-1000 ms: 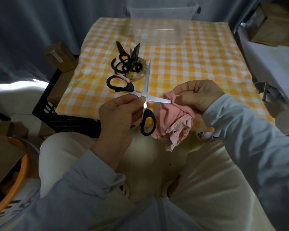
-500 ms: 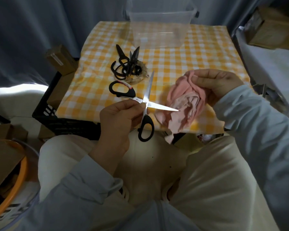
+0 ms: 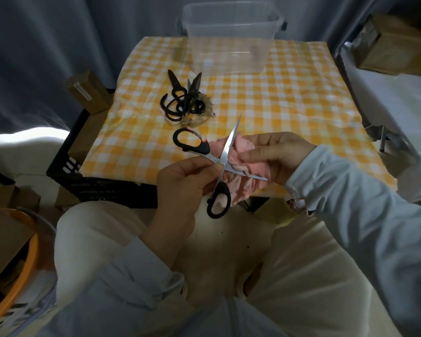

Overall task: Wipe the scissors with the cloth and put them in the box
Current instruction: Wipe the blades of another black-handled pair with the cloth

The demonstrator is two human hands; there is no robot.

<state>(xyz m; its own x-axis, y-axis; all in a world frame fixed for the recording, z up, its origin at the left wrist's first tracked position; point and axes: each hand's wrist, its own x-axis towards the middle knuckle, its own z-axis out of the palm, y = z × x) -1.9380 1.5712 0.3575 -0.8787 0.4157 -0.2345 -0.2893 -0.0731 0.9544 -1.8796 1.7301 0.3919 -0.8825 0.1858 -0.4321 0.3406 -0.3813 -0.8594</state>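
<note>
The checked table (image 3: 289, 113) stretches away beyond both hands. The clear box (image 3: 231, 42) waits at its far edge, well past them, mouth up, I'd guess so the finished pair can simply be dropped in. A heap of spare scissors (image 3: 182, 103) lies between the hands and the box, just beyond the left one.

The right hand (image 3: 277, 154) has its fingers curled round the bunched pink cloth (image 3: 238, 190) and presses it into the open V of the blades. The left hand (image 3: 182, 183) pinches the scissors (image 3: 225, 152) at the pivot, over the lap at the table's near edge. They are spread wide, probably so the cloth can reach each inner face.

Half a second ago the cloth was out past the lower blade's tip; now it has come back in against the pivot for another stroke.
</note>
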